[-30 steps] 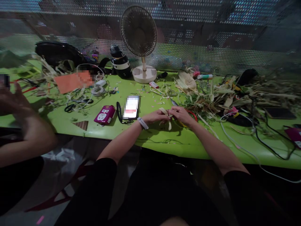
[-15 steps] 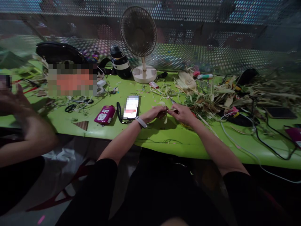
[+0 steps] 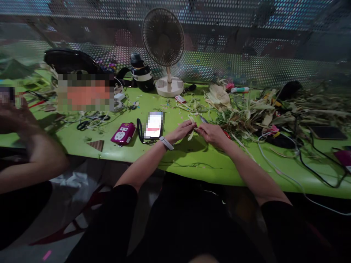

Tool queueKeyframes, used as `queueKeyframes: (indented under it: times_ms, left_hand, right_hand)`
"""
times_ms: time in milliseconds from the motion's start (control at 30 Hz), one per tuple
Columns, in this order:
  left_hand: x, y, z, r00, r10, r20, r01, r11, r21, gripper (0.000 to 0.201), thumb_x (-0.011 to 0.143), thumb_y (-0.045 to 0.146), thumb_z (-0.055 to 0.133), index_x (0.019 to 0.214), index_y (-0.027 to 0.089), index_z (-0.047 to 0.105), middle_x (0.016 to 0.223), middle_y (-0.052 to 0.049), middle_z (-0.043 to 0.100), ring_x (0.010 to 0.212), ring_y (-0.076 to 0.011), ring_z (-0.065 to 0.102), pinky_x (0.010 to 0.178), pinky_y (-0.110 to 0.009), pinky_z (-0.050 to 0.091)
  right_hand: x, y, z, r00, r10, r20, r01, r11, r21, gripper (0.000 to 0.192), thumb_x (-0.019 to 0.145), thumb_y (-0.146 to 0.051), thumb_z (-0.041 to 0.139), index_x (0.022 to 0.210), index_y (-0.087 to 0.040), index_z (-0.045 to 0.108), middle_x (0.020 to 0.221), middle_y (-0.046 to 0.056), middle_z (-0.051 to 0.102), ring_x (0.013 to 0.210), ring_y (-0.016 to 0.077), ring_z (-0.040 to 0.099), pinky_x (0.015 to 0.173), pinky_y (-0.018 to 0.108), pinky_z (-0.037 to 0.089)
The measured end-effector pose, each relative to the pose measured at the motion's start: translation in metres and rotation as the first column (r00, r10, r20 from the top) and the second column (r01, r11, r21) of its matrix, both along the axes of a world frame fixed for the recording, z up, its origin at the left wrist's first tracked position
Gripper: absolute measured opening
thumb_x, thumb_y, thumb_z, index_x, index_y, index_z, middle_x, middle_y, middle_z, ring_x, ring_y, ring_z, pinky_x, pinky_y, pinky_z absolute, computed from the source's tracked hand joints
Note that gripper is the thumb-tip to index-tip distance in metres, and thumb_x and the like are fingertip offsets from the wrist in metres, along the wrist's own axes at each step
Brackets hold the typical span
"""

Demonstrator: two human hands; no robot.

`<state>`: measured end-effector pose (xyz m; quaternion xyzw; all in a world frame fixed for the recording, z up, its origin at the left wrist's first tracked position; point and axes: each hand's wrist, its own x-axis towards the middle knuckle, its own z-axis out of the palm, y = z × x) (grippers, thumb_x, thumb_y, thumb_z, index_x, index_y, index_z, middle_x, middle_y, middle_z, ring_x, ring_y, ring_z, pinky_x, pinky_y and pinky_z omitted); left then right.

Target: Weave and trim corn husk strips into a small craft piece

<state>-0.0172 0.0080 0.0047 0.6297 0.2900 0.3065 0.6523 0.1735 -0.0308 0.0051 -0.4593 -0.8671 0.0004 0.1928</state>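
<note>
Left hand: my left hand (image 3: 183,130) is pinching the near end of a pale husk strip (image 3: 191,133), fingers closed on it just above the green table (image 3: 192,160), watch strap showing at the wrist.
Right hand: my right hand (image 3: 211,132) is meeting it fingertip to fingertip, clenched around the strip's other end; whether it is also gripping something thin I cannot tell.
Where the strip is: it is sitting right between my two hands, in front of me, with its loose tail drooping down toward the table under my left fingers.
Long axis: the held part is running left to right across me, from one pinch to the other; the tail is hanging off at a slant.
Which hand is nearer: both are on it, touching at the tips, so neither is having to reach.
Around it: the phone (image 3: 154,125) is lying just left of my left wrist, the pink power strip (image 3: 123,133) beyond that, and the husk pile (image 3: 246,109) is spreading out to my right, near my right hand.
Other person: a co-worker's arm (image 3: 30,146) is staying at the far left, well apart from my hands.
Change since half a second ago: my hands are closing in together and sitting slightly farther up the table, and the strip is hanging shorter between them.
</note>
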Motion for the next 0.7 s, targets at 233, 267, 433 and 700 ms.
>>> queueKeyframes:
  times_ms: [233,267,433,700]
  left_hand:
    - [0.006,0.006,-0.011,0.98,0.175,0.096,-0.194,0.949,0.249,0.043,0.084,0.058,0.061,0.076,0.016,0.056,0.065,0.004,0.041,0.06,-0.0082,0.035,0.055,-0.023,0.03]
    - [0.005,0.005,-0.01,0.981,0.17,0.098,-0.189,0.954,0.234,0.043,0.084,0.057,0.061,0.076,0.016,0.056,0.064,0.004,0.041,0.059,-0.008,0.034,0.054,-0.023,0.029]
    - [-0.001,0.002,-0.002,0.996,0.058,0.062,-0.059,0.998,0.026,0.038,0.083,0.055,0.063,0.084,0.016,0.059,0.059,0.006,0.04,0.052,-0.0069,0.035,0.05,-0.021,0.029]
    - [-0.003,0.012,-0.005,0.997,-0.064,-0.054,0.078,0.945,0.317,0.024,0.082,0.04,0.068,0.087,0.017,0.067,0.089,-0.006,0.065,0.085,-0.0151,0.059,0.083,-0.027,0.046]
  right_hand:
    - [-0.004,0.0,-0.004,0.972,0.066,-0.226,-0.082,0.995,-0.061,0.037,0.101,-0.042,0.032,0.077,-0.021,0.05,0.069,0.002,0.055,0.061,0.0146,0.043,0.061,0.028,0.032]
    - [-0.004,0.0,-0.003,0.964,0.068,-0.257,-0.09,0.993,-0.077,0.035,0.1,-0.041,0.033,0.076,-0.021,0.049,0.068,0.002,0.054,0.06,0.0144,0.043,0.061,0.028,0.032]
    - [-0.002,-0.002,0.002,0.935,-0.001,-0.355,-0.086,0.97,-0.228,0.025,0.096,-0.037,0.039,0.079,-0.022,0.049,0.066,0.0,0.052,0.06,0.0141,0.045,0.06,0.027,0.033]
    - [0.003,0.0,0.001,0.909,-0.099,-0.405,-0.067,0.924,-0.377,0.025,0.095,-0.038,0.038,0.077,-0.022,0.046,0.058,-0.003,0.049,0.056,0.0144,0.046,0.057,0.027,0.034]
